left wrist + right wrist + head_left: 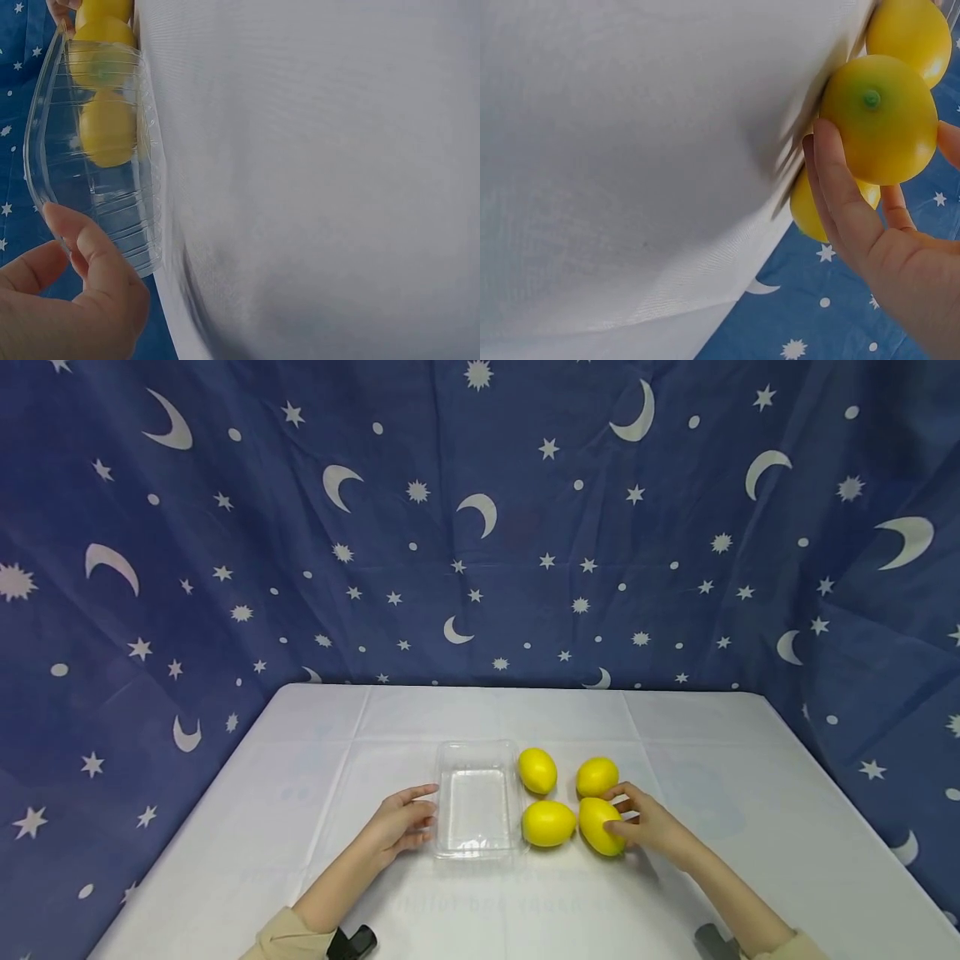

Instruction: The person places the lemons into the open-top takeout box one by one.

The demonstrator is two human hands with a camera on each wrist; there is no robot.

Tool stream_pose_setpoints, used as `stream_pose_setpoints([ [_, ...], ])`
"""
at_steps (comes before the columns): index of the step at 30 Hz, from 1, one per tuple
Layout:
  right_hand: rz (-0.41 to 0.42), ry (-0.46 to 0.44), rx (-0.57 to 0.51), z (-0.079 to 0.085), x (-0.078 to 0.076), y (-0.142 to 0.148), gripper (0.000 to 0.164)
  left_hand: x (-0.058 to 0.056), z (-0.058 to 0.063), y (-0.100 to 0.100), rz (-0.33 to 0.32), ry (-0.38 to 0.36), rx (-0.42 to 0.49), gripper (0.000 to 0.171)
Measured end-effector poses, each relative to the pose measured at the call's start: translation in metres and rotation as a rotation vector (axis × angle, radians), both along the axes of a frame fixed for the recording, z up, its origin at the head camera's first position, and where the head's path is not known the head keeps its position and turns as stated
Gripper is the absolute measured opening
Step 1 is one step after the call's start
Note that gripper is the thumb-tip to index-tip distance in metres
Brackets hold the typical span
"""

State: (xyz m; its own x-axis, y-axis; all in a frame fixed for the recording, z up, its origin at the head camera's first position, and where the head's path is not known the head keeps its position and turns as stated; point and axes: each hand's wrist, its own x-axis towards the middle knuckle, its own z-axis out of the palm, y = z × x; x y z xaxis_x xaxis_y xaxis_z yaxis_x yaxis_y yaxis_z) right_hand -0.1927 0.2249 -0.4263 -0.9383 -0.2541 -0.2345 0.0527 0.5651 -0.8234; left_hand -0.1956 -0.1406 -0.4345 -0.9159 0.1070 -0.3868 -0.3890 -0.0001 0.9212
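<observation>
A clear plastic box (477, 853) lies on the white table, its see-through wall also showing in the left wrist view. My left hand (405, 822) is at the box's left side, fingers spread and fingertips against the rim. On the right, my right hand (647, 820) holds the nearest right lemon (599, 827) between thumb and fingers. In the right wrist view this lemon (877, 112) shows its green stem end. Behind it is another lemon (597, 776). Two more lemons sit just right of the box, one at the back (537, 770) and one in front (548, 823).
A white cloth covers the table (525, 918), with fold lines and faint lettering. Behind and beside it hangs a dark blue curtain (517, 527) with moons and stars. Black devices show near both wrists, such as the left wrist device (352, 942).
</observation>
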Motion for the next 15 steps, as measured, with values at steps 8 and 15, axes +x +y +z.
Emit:
stream_pose_setpoints([
  [8,0.037,0.016,0.003,0.0000,0.0001,0.0000,0.054,-0.0001,0.0015,-0.0022,0.003,-0.004,0.010,0.044],
  [15,0.021,0.033,0.006,-0.0007,0.0005,0.0023,0.052,0.0002,0.0032,-0.0004,-0.012,-0.008,0.010,0.045],
])
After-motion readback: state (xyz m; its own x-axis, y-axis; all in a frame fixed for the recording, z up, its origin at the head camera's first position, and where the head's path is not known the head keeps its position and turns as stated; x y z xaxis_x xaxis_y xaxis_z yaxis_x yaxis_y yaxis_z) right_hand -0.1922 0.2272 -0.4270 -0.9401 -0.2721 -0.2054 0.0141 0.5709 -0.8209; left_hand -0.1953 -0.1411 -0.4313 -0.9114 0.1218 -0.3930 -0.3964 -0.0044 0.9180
